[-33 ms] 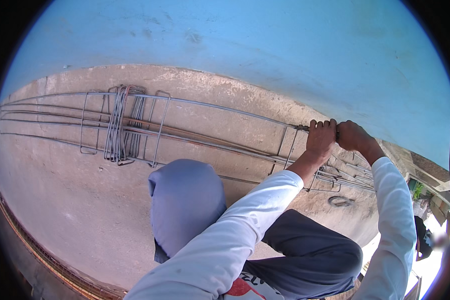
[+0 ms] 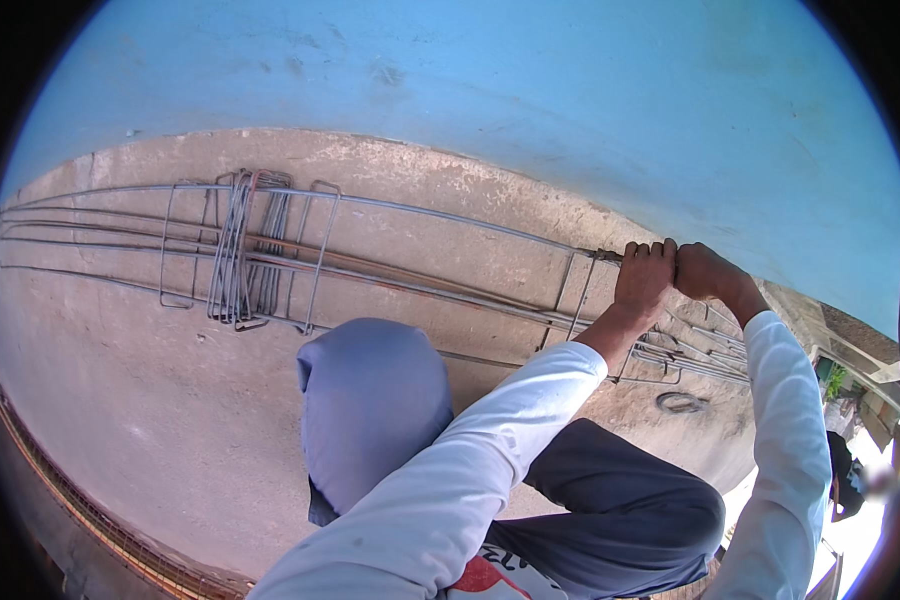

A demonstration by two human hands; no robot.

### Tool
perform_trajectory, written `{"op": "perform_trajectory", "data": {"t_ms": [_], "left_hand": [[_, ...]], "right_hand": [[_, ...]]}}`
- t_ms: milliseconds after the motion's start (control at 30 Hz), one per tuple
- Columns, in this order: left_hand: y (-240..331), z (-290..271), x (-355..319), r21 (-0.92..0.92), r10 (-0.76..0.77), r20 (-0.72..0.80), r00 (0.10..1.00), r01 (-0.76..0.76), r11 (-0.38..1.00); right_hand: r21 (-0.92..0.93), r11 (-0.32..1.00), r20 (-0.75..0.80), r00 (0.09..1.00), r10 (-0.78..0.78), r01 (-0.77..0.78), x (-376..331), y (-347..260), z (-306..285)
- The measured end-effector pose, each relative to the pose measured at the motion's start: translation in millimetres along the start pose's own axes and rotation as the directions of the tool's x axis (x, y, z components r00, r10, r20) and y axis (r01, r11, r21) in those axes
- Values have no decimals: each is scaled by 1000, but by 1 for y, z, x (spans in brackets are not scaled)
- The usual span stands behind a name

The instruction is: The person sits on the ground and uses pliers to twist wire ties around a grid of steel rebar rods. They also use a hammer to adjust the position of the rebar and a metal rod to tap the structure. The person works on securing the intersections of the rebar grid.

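Observation:
My left hand is closed, knuckles up, round a dark metal tool whose narrow end shows left of the fist. That end sits at the corner of a rectangular steel stirrup, beside the top steel rod. Against the left hand, my right hand is closed in a fist in line with it. Its fingers hide whatever it grips, seemingly the same tool. The tool's exact kind cannot be made out. Several long rods run to the left under my hands.
A bundle of stirrups hangs round the rods on the left. A blue wall rises just beyond the rods. On the concrete floor, a wire coil lies near my right forearm. My bent knees are close below the rods.
My right hand has shifted slightly left, tight against the left hand. The dark gap between the fists has closed. The rods and stirrups look unmoved.

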State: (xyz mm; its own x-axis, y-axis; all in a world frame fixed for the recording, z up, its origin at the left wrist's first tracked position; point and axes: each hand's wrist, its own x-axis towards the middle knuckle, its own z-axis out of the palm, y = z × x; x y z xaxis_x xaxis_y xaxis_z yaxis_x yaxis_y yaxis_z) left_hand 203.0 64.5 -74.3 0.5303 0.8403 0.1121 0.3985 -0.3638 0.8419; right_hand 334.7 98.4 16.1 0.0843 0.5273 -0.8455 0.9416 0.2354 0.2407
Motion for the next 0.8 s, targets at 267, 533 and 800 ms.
{"op": "perform_trajectory", "data": {"t_ms": [267, 533, 800], "left_hand": [[-14, -2, 10, -179, 50, 16, 999, -46, 983], [-34, -26, 32, -373, 22, 132, 991, 29, 927], [-26, -39, 30, -299, 5, 352, 936, 107, 948]], "right_hand": [[277, 946, 126, 983, 137, -167, -11, -13, -37], [-571, 793, -512, 847, -143, -212, -39, -46, -19], [-321, 927, -258, 959, 114, -196, -18, -43, -32]]}}
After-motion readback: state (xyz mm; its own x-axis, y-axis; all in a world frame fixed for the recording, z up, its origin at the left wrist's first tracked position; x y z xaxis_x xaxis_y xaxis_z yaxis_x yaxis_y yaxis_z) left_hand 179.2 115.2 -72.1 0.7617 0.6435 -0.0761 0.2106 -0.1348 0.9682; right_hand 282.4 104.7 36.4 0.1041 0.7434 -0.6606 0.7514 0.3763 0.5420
